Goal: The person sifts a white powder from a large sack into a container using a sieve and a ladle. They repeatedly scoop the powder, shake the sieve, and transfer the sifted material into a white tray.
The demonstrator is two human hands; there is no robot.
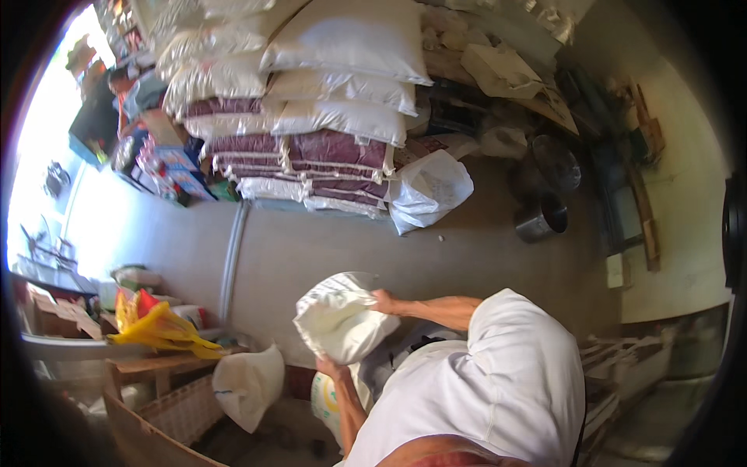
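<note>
A white woven sack [344, 327] with dark printing hangs in front of my body, its mouth spread wide so the pale inside shows. My right hand [385, 302] grips the rim on the far side of the mouth, with the arm stretched out. On the near side, my left hand [332, 366] holds the opposite edge. What lies at the bottom of the sack cannot be made out. Below my left hand is another white sack [327, 403] with green and yellow print, partly hidden by my forearm. A further off-white sack [250, 382] rests at the wooden frame's edge.
Stacked white sacks [350, 41] and maroon packs [341, 153] stand across the floor. Beside them is a white plastic sack [430, 190]. A metal pot [541, 219] stands right. A yellow plastic bag [163, 330] lies left by a wooden frame [154, 432]. People [119, 87] are at upper left.
</note>
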